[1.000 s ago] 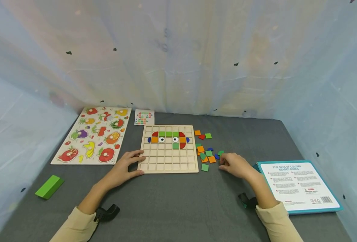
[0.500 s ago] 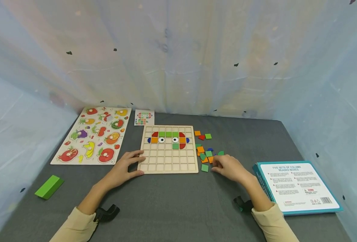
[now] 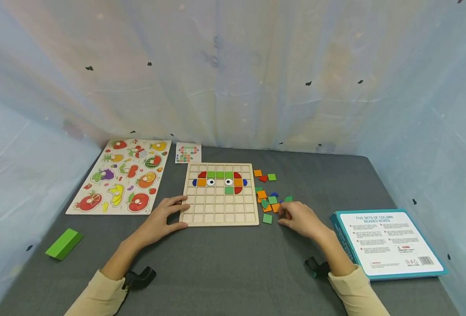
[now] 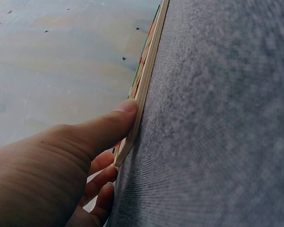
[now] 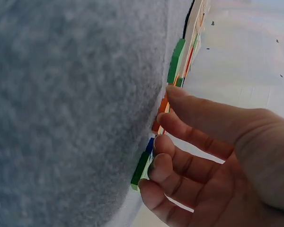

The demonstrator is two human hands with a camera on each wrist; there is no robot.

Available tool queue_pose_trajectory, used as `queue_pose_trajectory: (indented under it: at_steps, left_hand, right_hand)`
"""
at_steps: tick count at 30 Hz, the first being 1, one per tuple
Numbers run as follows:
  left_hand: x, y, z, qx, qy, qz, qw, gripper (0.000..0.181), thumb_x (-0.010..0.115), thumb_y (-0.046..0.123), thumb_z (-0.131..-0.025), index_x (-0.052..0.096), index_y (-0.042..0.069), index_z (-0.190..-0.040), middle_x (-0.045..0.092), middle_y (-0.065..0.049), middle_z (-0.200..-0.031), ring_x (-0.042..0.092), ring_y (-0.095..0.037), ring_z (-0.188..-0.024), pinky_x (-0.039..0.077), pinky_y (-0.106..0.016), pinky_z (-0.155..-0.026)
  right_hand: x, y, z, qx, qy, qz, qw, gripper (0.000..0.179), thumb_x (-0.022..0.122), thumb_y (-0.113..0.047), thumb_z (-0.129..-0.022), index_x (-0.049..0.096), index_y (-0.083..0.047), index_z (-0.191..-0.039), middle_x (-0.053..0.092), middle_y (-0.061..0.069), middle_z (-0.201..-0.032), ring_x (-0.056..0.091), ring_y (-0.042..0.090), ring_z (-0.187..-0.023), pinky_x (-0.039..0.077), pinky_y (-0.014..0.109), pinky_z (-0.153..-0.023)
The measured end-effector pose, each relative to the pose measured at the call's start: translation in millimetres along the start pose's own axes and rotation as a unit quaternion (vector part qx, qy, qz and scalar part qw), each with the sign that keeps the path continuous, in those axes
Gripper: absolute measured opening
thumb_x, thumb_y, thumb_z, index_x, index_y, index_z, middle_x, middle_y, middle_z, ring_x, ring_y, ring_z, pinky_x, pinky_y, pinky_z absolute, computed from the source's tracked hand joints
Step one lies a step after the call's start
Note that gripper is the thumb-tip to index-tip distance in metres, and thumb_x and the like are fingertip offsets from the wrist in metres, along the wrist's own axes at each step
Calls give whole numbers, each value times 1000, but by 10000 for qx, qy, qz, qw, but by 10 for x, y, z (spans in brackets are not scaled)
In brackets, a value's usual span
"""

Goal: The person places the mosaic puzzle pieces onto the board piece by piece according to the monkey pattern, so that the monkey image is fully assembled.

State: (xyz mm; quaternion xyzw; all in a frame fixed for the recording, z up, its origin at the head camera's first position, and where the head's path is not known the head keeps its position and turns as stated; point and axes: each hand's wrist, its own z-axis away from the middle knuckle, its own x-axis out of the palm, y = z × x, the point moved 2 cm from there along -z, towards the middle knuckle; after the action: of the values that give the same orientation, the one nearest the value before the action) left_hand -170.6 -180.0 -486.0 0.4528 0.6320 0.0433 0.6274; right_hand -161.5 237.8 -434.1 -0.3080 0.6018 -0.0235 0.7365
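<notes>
Reference landmark: the board [image 3: 219,209]. It lies flat on the cloth, directly in front of the person; sides are the person's own.

Change observed: the right hand [image 3: 301,218] has shifted inward, toward the board, from the outer edge of the loose tiles [image 3: 272,200]. Over the last half second it has stayed almost in place. It now stands to the right of the board, over the near side of the pile, and masks part of an orange tile [image 3: 275,208] that lay fully in view a second ago.

State, right: fingers bent, thumb and forefinger a narrow gap apart at the orange tile. From here I cannot tell whether they pinch it.

State, left: the left hand [image 3: 161,219] is spread wide at the board's near left corner, thumb on the near edge, fingertips on the left side. It has not moved; the board has not slid.

Meaning: the set tiles [image 3: 220,174] on the board's far half match those of a second ago. In my judgement the work has advanced only at the pile, in the selection of a tile.
</notes>
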Motion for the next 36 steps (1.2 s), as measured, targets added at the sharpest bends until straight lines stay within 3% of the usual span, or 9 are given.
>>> queue_pose_trajectory:
  at_steps: [11, 22, 36]
  left_hand:
    - [3, -2, 2, -13, -7, 12, 10000, 58, 81, 28, -85, 63, 6, -135, 44, -15, -150, 41, -34, -131, 39, -58, -101]
    - [-2, 7, 1, -27, 4, 23, 10000, 57, 81, 28, -85, 63, 6, -135, 44, -14, -150, 41, -34, -131, 39, -58, -101]
    - [-21, 36, 1, -76, -14, 67, 9999, 58, 81, 28, -85, 63, 5, -135, 44, -15, -151, 40, -34, -132, 38, -59, -102]
  right_hand:
    - [87, -106, -60, -557, 214, 184, 9980, 16, 79, -15, -86, 73, -8, -98, 47, -7, -74, 41, 8, -64, 34, 26, -57]
    - [132, -154, -105, -444, 98, 116, 9989, 19, 81, -13, -84, 69, -8, -98, 53, 0, -79, 44, 10, -69, 39, 28, -61]
    - [141, -160, -100, -394, 76, -141, 9991, 23, 82, -9, -82, 63, -9, -95, 49, -5, -75, 45, 10, -66, 40, 28, -60]
